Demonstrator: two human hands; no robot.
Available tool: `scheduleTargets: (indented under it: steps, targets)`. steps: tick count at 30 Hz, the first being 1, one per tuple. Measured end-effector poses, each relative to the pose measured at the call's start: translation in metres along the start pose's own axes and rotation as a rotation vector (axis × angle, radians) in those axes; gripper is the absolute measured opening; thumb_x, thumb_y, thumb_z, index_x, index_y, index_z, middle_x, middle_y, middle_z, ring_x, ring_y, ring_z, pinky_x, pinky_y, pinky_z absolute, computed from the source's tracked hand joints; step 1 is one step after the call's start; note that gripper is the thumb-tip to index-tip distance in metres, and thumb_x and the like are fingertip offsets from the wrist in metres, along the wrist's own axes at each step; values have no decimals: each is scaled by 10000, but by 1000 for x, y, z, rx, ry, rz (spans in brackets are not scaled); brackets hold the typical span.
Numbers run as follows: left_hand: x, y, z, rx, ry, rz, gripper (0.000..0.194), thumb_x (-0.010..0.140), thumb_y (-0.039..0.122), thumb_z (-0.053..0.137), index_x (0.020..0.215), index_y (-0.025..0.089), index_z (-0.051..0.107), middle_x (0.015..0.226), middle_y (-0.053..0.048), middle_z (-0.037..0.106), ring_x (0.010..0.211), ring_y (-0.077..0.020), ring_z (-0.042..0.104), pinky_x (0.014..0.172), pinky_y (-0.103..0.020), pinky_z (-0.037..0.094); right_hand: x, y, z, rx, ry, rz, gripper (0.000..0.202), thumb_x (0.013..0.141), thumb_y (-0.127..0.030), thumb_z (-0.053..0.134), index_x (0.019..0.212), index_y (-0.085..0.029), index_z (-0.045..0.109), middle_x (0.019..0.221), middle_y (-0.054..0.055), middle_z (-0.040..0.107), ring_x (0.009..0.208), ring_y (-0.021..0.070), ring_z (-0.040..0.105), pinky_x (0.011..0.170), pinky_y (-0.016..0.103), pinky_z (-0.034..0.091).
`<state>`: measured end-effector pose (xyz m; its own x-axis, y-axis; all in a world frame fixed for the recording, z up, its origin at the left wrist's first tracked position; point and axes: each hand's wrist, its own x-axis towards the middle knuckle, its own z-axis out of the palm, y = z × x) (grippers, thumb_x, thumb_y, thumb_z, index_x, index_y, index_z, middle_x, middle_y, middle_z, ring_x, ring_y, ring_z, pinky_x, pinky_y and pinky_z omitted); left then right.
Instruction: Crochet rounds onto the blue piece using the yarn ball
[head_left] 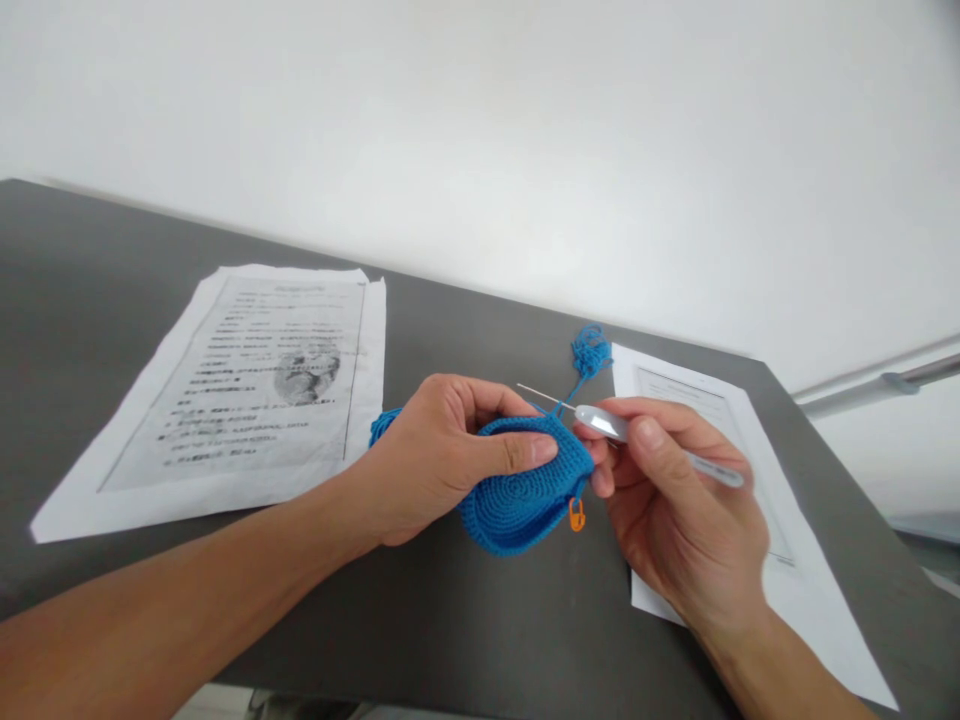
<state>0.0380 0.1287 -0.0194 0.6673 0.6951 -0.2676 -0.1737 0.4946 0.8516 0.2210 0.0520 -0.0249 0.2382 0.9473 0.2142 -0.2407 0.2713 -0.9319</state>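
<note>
A round, cupped piece of blue crochet (517,492) is held above the dark table by my left hand (457,450), its thumb pressed on the inside near the top edge. My right hand (682,500) is closed around the grey handle of a crochet hook (602,423). The thin metal shaft points up and left, just above the work's top edge, with blue yarn at it. An orange stitch marker (576,515) hangs from the work's right side. Whether the yarn loops round the shaft is too small to tell.
On the grey table (480,630) a printed sheet (255,380) lies at the left and another sheet (802,600) at the right, partly under my right hand. A loose blue yarn tangle (591,350) lies behind the work. More blue yarn (382,427) shows behind my left wrist.
</note>
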Motion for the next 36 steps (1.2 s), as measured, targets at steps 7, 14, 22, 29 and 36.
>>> scheduleTargets:
  steps: [7, 14, 22, 29, 36]
  targets:
    - [-1, 0, -1, 35, -49, 33, 190, 718, 194, 988, 830, 150, 841, 829, -25, 827, 775, -142, 717, 725, -227, 551, -3, 3, -3, -14, -26, -19, 120, 925, -320, 881, 1029, -260, 875, 870, 32, 867, 627, 117, 754, 597, 199, 659]
    - [-4, -1, -2, 2, -98, 63, 270, 800, 191, 959, 1043, 135, 856, 1003, -70, 876, 901, -176, 796, 856, -269, 618, 0, 1, -9, -59, -82, -17, 172, 909, -301, 899, 1073, -261, 864, 819, 7, 851, 624, 117, 773, 611, 185, 668]
    - [-6, 3, 2, 19, -32, 15, 673, 742, 209, 1004, 1360, 122, 751, 944, -69, 881, 854, -181, 812, 785, -253, 622, -1, -7, -22, -250, -151, -105, 134, 951, -252, 852, 1082, -269, 874, 904, 22, 826, 696, 131, 785, 669, 218, 688]
    - [-5, 5, 3, 67, -15, -5, 732, 688, 168, 1012, 1376, 131, 761, 790, 4, 800, 664, -110, 706, 632, -191, 546, 1, -14, -35, -345, -232, -163, 158, 972, -244, 818, 1120, -269, 869, 930, 66, 812, 708, 195, 778, 609, 327, 684]
    - [-5, 6, 2, 193, 38, -18, 704, 711, 246, 988, 1375, 154, 772, 758, 18, 739, 635, -97, 640, 582, -182, 497, 1, -23, -41, -483, -278, -259, 208, 965, -200, 806, 1132, -303, 874, 923, 77, 816, 722, 234, 780, 562, 381, 671]
